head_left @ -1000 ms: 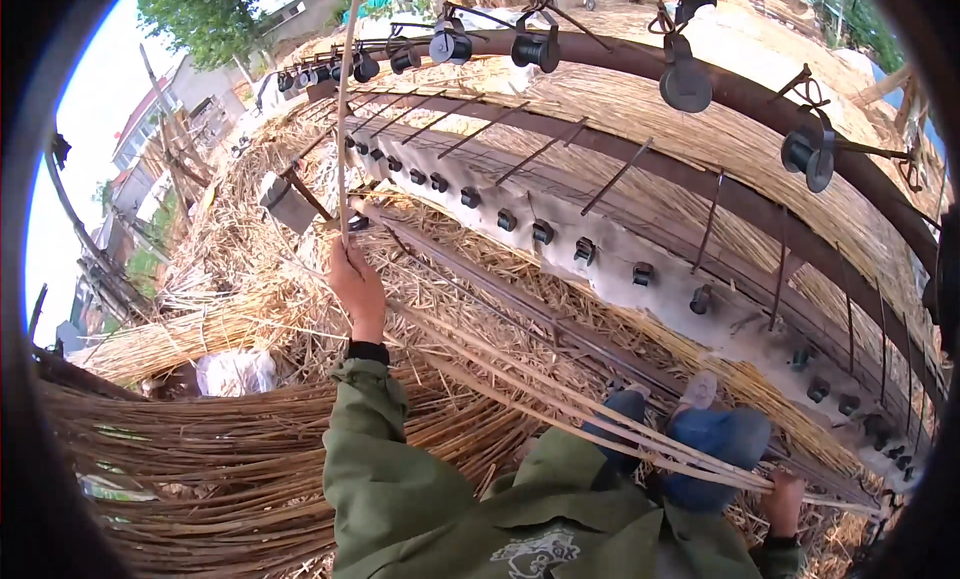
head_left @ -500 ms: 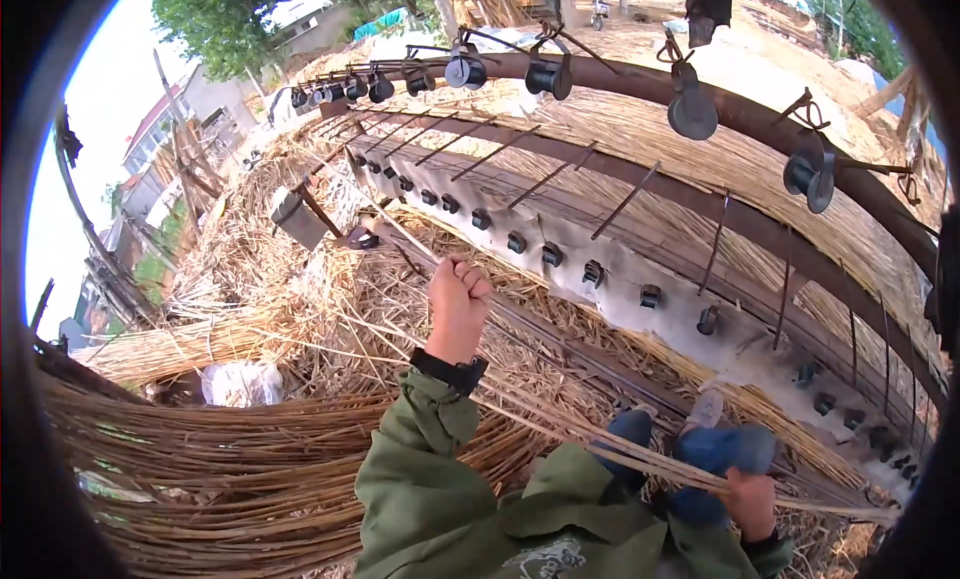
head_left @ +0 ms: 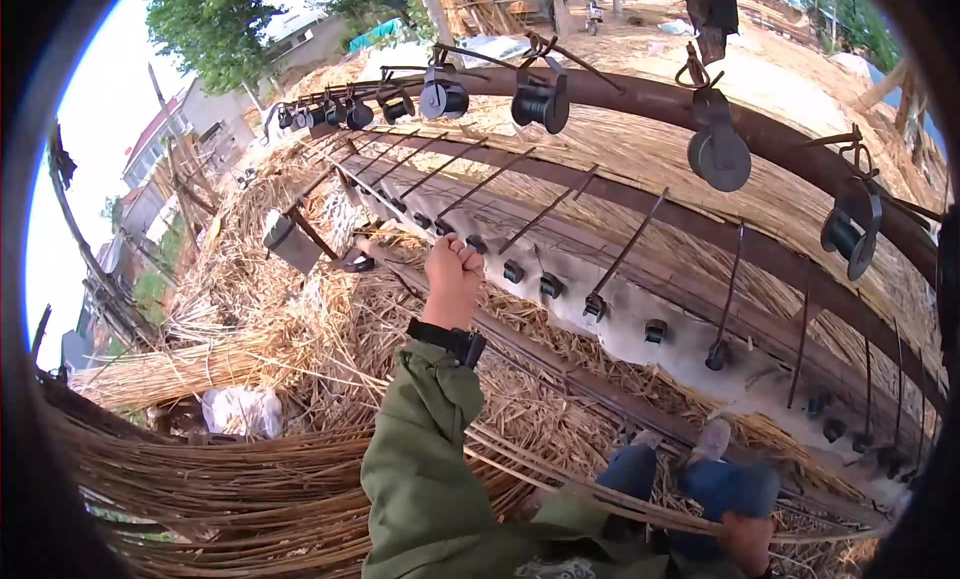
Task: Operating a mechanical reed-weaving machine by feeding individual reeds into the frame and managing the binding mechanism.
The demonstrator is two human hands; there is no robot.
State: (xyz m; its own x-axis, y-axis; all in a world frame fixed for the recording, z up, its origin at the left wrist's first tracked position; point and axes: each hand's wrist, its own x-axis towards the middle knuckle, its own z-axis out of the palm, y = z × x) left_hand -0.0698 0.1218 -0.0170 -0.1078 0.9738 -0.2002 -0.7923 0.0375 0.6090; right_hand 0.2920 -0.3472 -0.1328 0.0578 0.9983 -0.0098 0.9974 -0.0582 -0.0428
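My left hand, below a dark watch, is raised at the rack's pale strip, fingers curled round a thin pale reed stalk that slants toward the far end. Small black spools sit along that strip, under a row of thin metal rods. At lower right my right hand grips several long pale reed stalks, which run leftward beneath my left arm, across my jeans. Above, larger spools hang from a curved rusty pipe.
Loose straw covers the ground under a metal rail, with a grey block on a bar at its far end. Reed bundles lie lower left beside a white plastic bag. Posts, trees and buildings stand behind.
My left hand has swung right and up from the left side of the rack onto the pale strip, tilting its stalk over along the rack. My right hand has shifted slightly left and down.
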